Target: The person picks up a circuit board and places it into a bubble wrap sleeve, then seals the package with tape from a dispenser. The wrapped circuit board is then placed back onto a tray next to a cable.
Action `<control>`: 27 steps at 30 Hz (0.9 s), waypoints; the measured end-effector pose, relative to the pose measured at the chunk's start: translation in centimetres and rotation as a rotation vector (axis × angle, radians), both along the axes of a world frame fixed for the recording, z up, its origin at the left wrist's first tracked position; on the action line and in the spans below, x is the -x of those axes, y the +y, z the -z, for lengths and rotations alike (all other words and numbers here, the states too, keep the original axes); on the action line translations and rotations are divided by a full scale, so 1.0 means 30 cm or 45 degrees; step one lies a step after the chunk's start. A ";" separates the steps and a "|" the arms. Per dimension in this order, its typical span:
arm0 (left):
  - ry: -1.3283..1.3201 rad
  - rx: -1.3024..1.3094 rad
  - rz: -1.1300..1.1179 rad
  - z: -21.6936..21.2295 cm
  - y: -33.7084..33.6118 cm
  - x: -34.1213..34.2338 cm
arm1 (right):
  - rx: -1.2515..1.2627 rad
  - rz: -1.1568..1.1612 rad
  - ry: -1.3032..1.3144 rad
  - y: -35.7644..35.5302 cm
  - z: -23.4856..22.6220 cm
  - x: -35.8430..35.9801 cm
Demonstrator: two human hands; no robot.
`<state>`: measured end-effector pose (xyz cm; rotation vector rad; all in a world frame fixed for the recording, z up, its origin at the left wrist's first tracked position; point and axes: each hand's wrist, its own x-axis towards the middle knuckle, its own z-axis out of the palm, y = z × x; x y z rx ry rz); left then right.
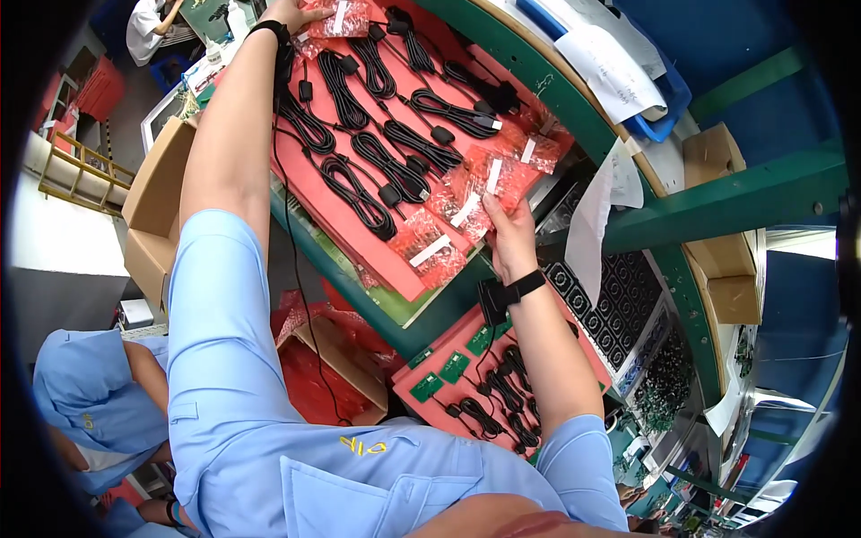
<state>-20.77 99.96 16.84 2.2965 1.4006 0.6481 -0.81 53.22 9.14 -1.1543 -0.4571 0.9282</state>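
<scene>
A pink foam sheet [408,273] carries rows of coiled black cables [354,193] with plugs and small black blocks on them. Red bubble-wrap packets with white labels lie at both ends of the rows. At the far end, my left hand [291,13], partly cut off by the upper edge, has its fingers closed on a red bubble-wrap packet [345,20]. My right hand [513,235] pinches the edge of another red bubble-wrap packet [489,175] at the near right, its thumb on top. More packets [430,249] lie beside it. Both wrists wear black bands.
A second pink sheet [430,414] below holds green circuit boards [455,366] and more black cables. An open carton [359,354] with red wrap stands beneath the bench. Green frame bars [717,211] and a black patterned tray [614,300] are at right. Another person [99,394] is at lower left.
</scene>
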 end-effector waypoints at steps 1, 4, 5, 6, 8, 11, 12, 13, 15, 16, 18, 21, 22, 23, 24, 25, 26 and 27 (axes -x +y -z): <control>0.134 -0.015 -0.041 0.023 0.021 -0.018 | 0.017 0.020 0.052 0.010 0.021 -0.010; 0.409 -0.031 -0.147 0.118 0.067 -0.036 | 0.062 0.034 0.160 0.024 0.078 -0.016; 0.393 -0.112 -0.185 0.192 0.078 -0.020 | 0.100 0.005 0.152 0.018 0.091 -0.015; 0.375 -0.197 -0.227 0.244 0.072 -0.003 | 0.134 -0.027 0.140 0.012 0.094 -0.018; 0.354 -0.275 -0.266 0.232 0.015 -0.017 | 0.174 -0.056 0.122 -0.004 0.095 -0.021; 0.071 0.052 -0.434 0.041 -0.172 -0.008 | 0.339 -0.006 0.080 -0.057 0.071 0.009; 0.013 0.039 -0.323 0.070 -0.123 0.050 | 0.341 -0.059 0.068 -0.071 0.055 0.025; -0.037 0.024 -0.185 0.069 -0.115 0.086 | 0.416 -0.007 0.050 -0.090 0.046 0.034; -0.130 -0.111 -0.085 0.039 -0.141 0.119 | 0.569 0.109 0.012 -0.140 0.026 0.056; -0.220 -0.011 -0.027 -0.005 -0.182 0.149 | 0.577 0.083 0.011 -0.170 0.013 0.073; -0.508 0.004 -0.010 -0.057 -0.291 0.224 | 0.450 0.151 -0.030 -0.256 -0.031 0.126; -1.277 -0.128 0.039 -0.079 -0.535 0.302 | 0.322 0.068 0.078 -0.397 -0.111 0.199; -1.590 -0.009 0.036 -0.162 -0.773 0.296 | 0.239 0.027 0.228 -0.474 -0.134 0.232; -1.677 0.096 0.016 -0.198 -0.938 0.302 | 0.190 -0.059 0.363 -0.548 -0.173 0.256; -1.678 -0.020 0.000 -0.218 -1.149 0.314 | 0.147 -0.139 0.503 -0.621 -0.221 0.278; -1.755 -0.140 0.043 -0.160 -1.268 0.312 | 0.087 -0.264 0.631 -0.682 -0.273 0.310; -1.821 -0.270 0.089 -0.074 -1.390 0.313 | 0.029 -0.384 0.767 -0.748 -0.324 0.347; -1.848 -0.213 -0.067 -0.010 -1.575 0.286 | 0.029 -0.394 0.789 -0.828 -0.359 0.382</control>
